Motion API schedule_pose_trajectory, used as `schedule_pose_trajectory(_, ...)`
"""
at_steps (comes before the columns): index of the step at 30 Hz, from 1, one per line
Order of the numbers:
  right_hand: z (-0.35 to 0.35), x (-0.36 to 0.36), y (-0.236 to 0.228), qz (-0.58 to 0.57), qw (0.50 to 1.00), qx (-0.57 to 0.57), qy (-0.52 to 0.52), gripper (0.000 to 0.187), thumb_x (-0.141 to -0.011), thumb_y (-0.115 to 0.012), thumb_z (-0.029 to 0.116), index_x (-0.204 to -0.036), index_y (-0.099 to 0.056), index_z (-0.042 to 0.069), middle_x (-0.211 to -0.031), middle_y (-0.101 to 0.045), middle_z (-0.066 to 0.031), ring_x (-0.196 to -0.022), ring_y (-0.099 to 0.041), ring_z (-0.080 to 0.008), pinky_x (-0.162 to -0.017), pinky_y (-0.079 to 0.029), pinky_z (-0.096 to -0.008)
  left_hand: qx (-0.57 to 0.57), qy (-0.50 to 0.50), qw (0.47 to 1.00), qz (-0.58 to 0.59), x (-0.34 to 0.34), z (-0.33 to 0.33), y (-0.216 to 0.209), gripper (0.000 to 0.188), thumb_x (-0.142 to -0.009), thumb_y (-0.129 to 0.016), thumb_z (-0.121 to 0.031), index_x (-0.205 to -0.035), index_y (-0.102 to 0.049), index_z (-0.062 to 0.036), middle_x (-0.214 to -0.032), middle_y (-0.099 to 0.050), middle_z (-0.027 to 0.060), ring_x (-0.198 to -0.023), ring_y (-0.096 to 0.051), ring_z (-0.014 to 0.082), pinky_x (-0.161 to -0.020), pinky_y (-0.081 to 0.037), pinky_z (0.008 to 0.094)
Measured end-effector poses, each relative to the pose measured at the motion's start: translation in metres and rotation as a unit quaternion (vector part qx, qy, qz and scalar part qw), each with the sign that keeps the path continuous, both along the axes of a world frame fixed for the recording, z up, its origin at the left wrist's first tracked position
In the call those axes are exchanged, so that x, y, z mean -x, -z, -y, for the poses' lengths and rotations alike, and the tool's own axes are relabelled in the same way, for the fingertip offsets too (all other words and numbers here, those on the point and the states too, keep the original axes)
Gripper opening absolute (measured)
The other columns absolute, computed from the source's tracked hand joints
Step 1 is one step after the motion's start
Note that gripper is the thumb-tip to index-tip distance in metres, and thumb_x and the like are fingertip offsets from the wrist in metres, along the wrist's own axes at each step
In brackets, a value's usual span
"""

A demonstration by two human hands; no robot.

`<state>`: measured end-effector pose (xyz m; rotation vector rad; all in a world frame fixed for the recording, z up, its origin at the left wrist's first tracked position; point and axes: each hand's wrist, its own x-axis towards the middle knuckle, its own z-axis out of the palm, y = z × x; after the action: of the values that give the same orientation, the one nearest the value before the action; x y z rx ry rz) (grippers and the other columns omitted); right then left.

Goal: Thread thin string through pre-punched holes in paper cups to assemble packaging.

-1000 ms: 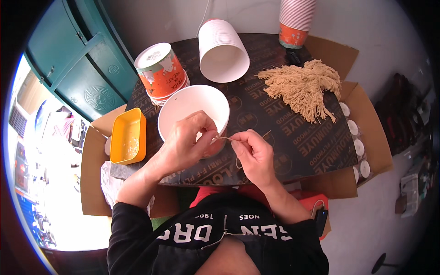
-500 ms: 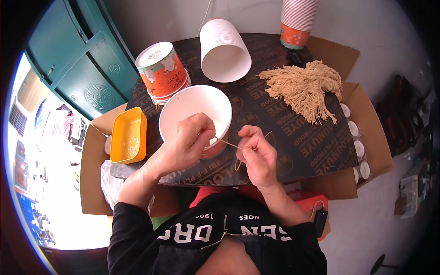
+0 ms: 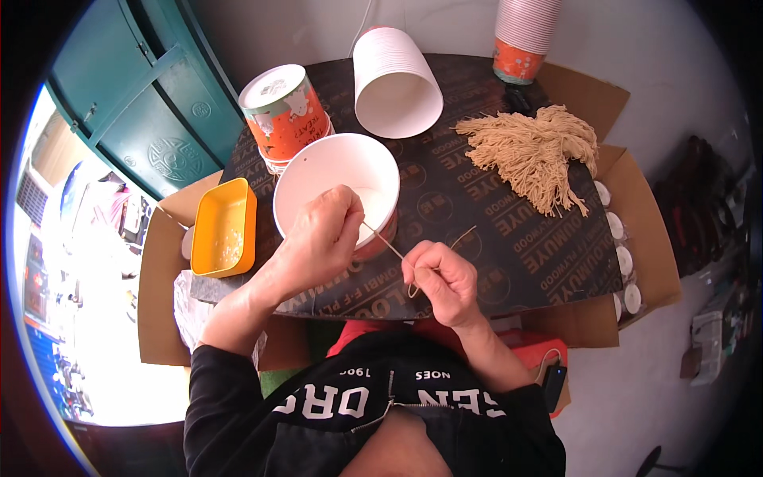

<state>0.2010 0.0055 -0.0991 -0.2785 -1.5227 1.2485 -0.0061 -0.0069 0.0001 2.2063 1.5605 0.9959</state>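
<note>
My left hand (image 3: 322, 238) is pinched on one end of a thin beige string (image 3: 389, 246), just in front of a white paper bucket (image 3: 338, 179) standing upright on the dark board (image 3: 477, 230). My right hand (image 3: 441, 278) holds the other end of the same string near the board's front edge, with a loop hanging under its fingers and a loose tail (image 3: 461, 236) lying on the board. The string runs taut between both hands.
A bundle of beige strings (image 3: 536, 151) lies at the right back. A stack of white buckets (image 3: 395, 79) lies on its side, an orange printed bucket (image 3: 284, 115) stands inverted, and another stack (image 3: 520, 36) stands at the back. An orange tray (image 3: 224, 226) sits left. Cardboard flaps surround the board.
My right hand has dropped toward the front edge and turned; the string between my hands now slants down to the right and a loop has formed under the right fingers.
</note>
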Motion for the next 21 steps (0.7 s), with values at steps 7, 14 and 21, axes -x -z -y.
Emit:
schedule_pose_trajectory(7, -0.012, 0.004, -0.007, -0.028, 0.999, -0.034, 0.027, 0.013, -0.097, -0.059, 0.009, -0.087, -0.057, 0.001, -0.099, -0.060, -0.0082, -0.072, -0.047, -0.0077, -0.065, -0.040, -0.0218, -0.011, -0.019, 0.999, -0.036, -0.003, -0.009, 0.004, 0.005, -0.089, -0.057, -0.003, -0.087, -0.056, 0.0015, -0.079, -0.062, 0.0185, -0.071, -0.062, 0.0340, -0.064, -0.049, 0.0402)
schedule_pose_trajectory(14, -0.030, -0.001, -0.011, -0.108, 0.974, 0.168, -0.106, 0.013, -0.098, -0.054, 0.007, -0.088, -0.058, 0.000, -0.101, -0.060, -0.0078, -0.068, -0.046, -0.0061, -0.060, -0.038, -0.0208, 0.051, 0.015, 0.998, -0.036, 0.007, -0.014, -0.009, 0.009, -0.090, -0.061, -0.005, -0.087, -0.062, 0.0033, -0.076, -0.063, 0.0154, -0.069, -0.064, 0.0248, -0.065, -0.051, 0.0354)
schedule_pose_trajectory(21, -0.076, -0.024, -0.033, -0.084, 0.962, 0.261, -0.001, 0.010, -0.099, -0.056, 0.012, -0.095, -0.060, 0.004, -0.082, -0.056, -0.0015, -0.061, -0.042, -0.0049, -0.051, -0.033, -0.0199, -0.044, 0.063, 0.964, -0.255, 0.077, -0.056, -0.024, 0.047, -0.073, -0.063, 0.012, -0.114, -0.071, -0.0111, -0.154, -0.040, 0.0123, -0.145, -0.029, 0.0381, -0.116, -0.030, 0.0547)
